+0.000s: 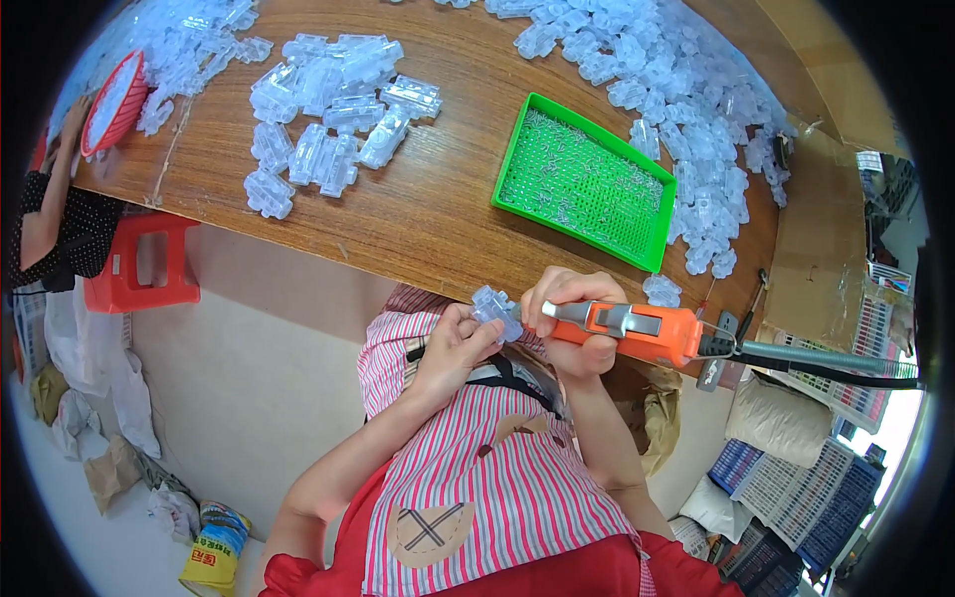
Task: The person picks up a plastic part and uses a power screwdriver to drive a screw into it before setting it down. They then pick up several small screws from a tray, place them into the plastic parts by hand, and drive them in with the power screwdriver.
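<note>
Between the fingers of my left hand [460, 343] is a clear plastic part [494, 310], held just off the table's front edge. My right hand [577, 318] is wrapped round an orange electric screwdriver [652, 330], which lies nearly level with its tip toward the clear part. Whether the tip touches a screw is hidden by my fingers. On the table ahead stands a green perforated tray [597, 204] with many small metal screws scattered in it. A loose group of similar clear parts [333, 109] lies at the left.
Large heaps of clear plastic parts [686, 119] cover the table's right and far left. A cable [826, 366] runs from the screwdriver to the right. Cardboard [816, 249] walls the right side. A red stool [149, 261], a red basket [114, 104] and another person's arm [62, 179] are at left.
</note>
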